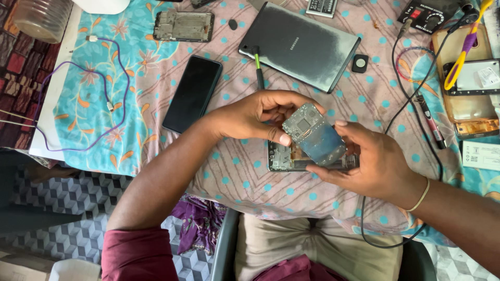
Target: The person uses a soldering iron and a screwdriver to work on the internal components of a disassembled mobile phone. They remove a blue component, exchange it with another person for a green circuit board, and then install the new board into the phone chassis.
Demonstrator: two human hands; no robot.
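Note:
Both my hands hold a small phone part (314, 136), a grey circuit board with a blue-grey plate below it, lifted a little above the table. My left hand (258, 115) pinches its upper left end between thumb and fingers. My right hand (371, 162) grips its lower right end. Under the part lies an opened phone frame (284, 157) on the patterned cloth, partly hidden by my hands.
A black phone (191, 93) lies face down to the left, a grey tablet (299, 46) at the back, another opened phone frame (183, 26) at the far left. A green-tipped tool (259, 73), a purple cable (112, 99), black wires (411, 104) and a red pen tool (429, 122) lie around.

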